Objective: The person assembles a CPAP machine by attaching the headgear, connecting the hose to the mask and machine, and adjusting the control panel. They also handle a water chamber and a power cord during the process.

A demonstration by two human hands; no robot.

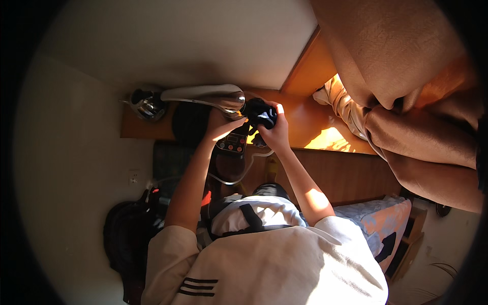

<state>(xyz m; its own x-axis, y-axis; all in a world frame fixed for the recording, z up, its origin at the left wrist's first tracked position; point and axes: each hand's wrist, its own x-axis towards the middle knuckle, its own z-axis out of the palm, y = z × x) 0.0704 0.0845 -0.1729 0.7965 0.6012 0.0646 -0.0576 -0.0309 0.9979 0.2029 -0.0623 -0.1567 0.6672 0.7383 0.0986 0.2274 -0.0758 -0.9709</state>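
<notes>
My right hand [275, 129] is closed around a black crumpled bundle [260, 114], perhaps cloth, with a bluish sheen where light strikes it. To its left is my left hand [223, 127], one finger stretched toward the bundle. Its other fingers are hidden behind the rounded head of a shiny lamp [206, 94]. Just below the left hand sits a dark control box [234, 142] with a small display and reddish buttons. A dark rounded object [189, 124] lies left of that hand, in shadow.
A wooden ledge [300, 122] runs along the wall, sunlit at the right. Brown curtains [406, 127] hang over its right end. A pale cable [249, 165] loops below the control box. A wall socket [133, 177] is at left; a patterned bed cover [378, 218] lies lower right.
</notes>
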